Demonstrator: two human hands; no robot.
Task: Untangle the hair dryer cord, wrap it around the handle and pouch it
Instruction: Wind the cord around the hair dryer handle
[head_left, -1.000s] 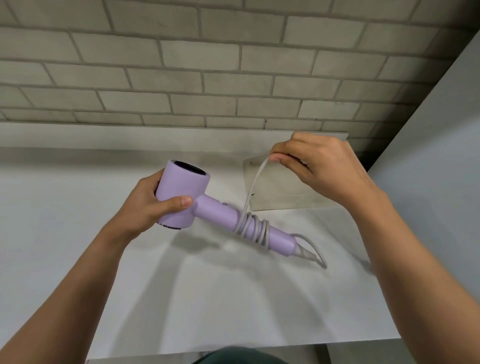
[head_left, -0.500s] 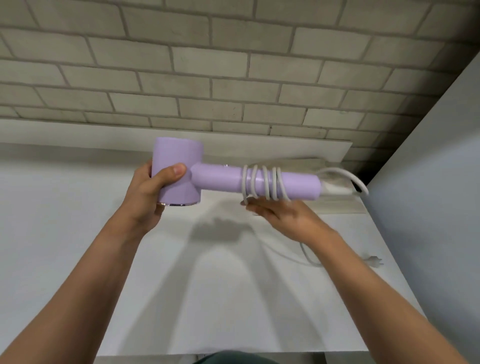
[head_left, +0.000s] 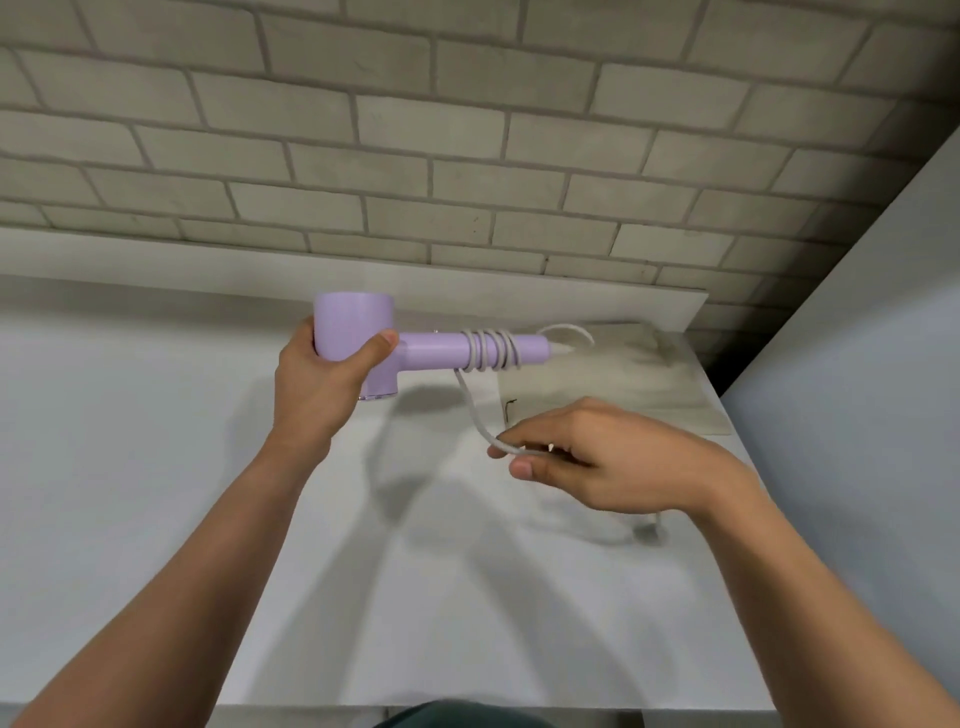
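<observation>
My left hand (head_left: 322, 382) grips the barrel of a lilac hair dryer (head_left: 358, 332) and holds it level above the table, handle pointing right. Several turns of the white cord (head_left: 491, 349) lie around the handle, and a small loop sticks out at the handle's end. From the coils the cord drops down to my right hand (head_left: 597, 460), which pinches it between thumb and fingers below the handle. A beige cloth pouch (head_left: 644, 379) lies flat on the table behind my right hand. The cord's far end is hidden behind my right wrist.
The white table (head_left: 156, 441) runs to a brick wall (head_left: 467, 130) at the back with a low white ledge. A grey panel (head_left: 857, 389) closes off the right side. The table's front edge is near my body.
My right hand has come down from just under the handle and towards me, drawing the cord down from the coils. The dryer stays level in my left hand.
</observation>
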